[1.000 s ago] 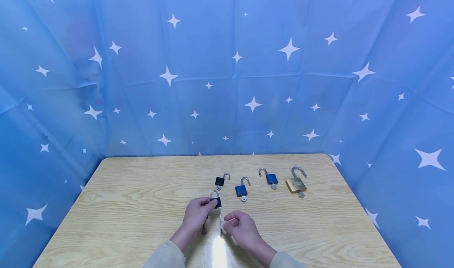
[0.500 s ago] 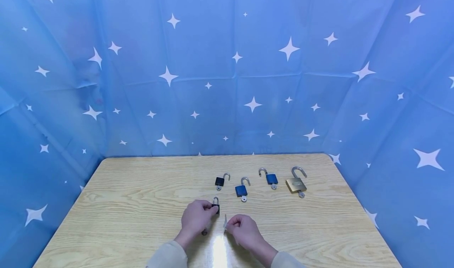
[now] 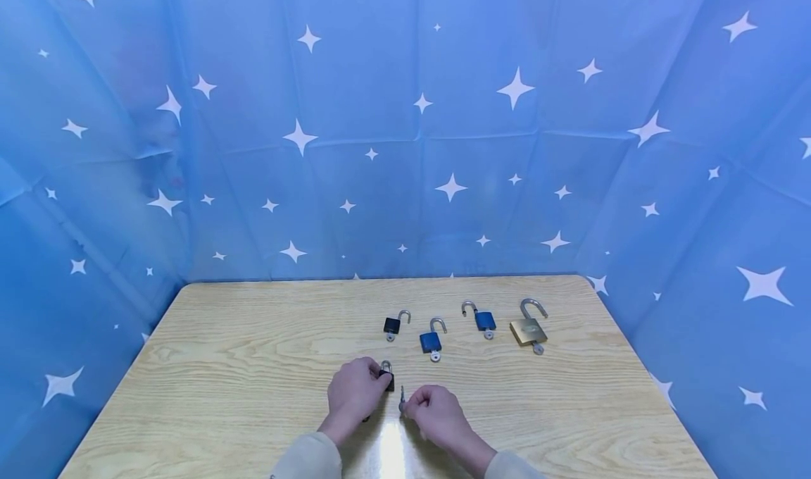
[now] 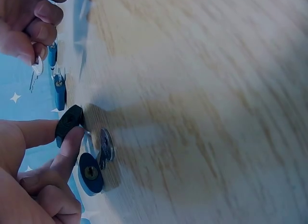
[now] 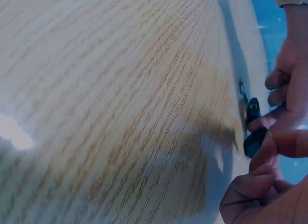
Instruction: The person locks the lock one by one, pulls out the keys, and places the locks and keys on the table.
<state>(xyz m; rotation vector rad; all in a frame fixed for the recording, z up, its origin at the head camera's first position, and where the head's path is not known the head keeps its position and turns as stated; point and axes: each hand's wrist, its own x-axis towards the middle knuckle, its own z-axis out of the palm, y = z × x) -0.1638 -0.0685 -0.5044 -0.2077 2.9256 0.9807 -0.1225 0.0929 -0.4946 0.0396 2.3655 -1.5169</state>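
Head view: left hand pinches small black padlock just above table, near front centre. Right hand pinches key just beside lock. Judgement: steady lock body, align key with keyway before pushing.

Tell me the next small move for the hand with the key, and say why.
Probably bring the key pinched in the right hand the short way left to the black padlock and line its tip up with the keyway. The left hand grips that padlock, its shackle looks closed, while the four padlocks behind lie open with keys in them. The keyway itself is not visible.
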